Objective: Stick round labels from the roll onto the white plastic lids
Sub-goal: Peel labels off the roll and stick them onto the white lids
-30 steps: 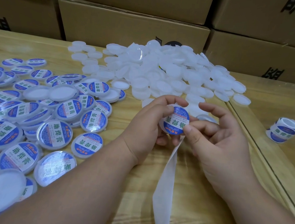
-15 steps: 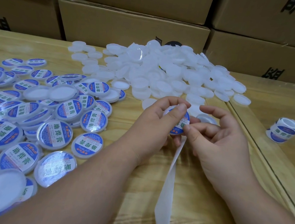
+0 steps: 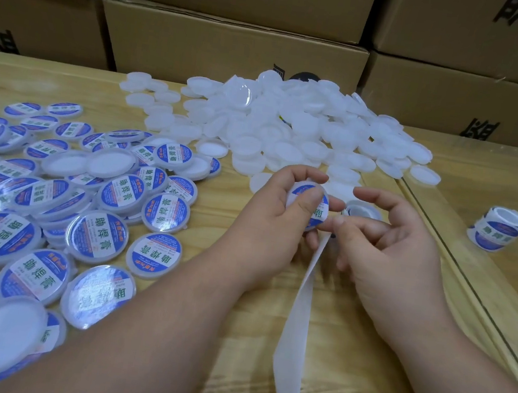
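Farthest left of the held lid lies the spread of labelled lids (image 3: 95, 240), overlapping on the wooden tabletop (image 3: 346, 354); each carries a blue-and-white round label with green characters reading 助焊膏, and smaller print too fine to read. Beyond the held lid, toward the stacked cardboard boxes (image 3: 233, 49), sits the heap of plain white lids (image 3: 279, 127) not yet labelled. The boxes bear partial black characters that cannot be made out.

The left hand (image 3: 267, 226) holds the lid in work (image 3: 310, 207) with its grip curled round the rim, the thumb pressing flat on the label face, apparently smoothing it down. The lid looks light, thin and fairly stiff, probably slick on its face, so the rim is the sensible place to hold it while the thumb rubs the label flat.

Just right of the lid, the right hand (image 3: 387, 254) has its grip pinched on the top of the white backing strip (image 3: 297, 325), which trails limp toward the viewer; it is soft paper and likely tears if yanked. Behind this hand's fingers a small roll (image 3: 362, 209) shows partly.

Well right of the lid, a spare label roll (image 3: 496, 233) stands on the tabletop, showing the same blue label.
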Tool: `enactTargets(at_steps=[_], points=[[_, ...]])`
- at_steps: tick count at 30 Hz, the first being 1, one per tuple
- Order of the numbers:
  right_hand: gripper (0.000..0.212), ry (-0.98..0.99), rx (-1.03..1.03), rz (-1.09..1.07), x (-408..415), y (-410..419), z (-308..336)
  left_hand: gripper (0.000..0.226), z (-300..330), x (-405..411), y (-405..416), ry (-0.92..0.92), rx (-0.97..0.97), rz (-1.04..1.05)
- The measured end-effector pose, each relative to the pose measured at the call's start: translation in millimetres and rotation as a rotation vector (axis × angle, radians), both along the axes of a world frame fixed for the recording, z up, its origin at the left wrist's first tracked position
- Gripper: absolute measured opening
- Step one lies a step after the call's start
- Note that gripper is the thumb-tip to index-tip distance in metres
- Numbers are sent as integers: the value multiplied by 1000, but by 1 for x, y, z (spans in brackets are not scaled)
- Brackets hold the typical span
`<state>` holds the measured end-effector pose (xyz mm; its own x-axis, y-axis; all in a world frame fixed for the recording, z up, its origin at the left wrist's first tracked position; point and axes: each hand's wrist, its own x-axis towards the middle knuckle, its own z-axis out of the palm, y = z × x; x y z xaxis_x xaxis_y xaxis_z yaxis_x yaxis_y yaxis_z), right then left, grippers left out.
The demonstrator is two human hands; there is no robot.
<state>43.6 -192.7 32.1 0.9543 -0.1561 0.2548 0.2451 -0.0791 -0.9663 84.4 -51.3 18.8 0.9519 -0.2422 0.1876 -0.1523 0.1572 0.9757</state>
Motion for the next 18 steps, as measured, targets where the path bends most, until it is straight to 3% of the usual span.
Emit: enactTargets(at_steps=[12, 16, 18], points=[[10, -38, 39, -196, 12, 2, 16, 38, -2, 6, 7, -14, -62, 155], [7, -39, 69, -270, 19, 8, 11, 9, 0, 8, 6, 12, -83, 175], [7, -115, 51, -326, 19, 12, 6, 14, -1, 7, 6, 22, -120, 185]])
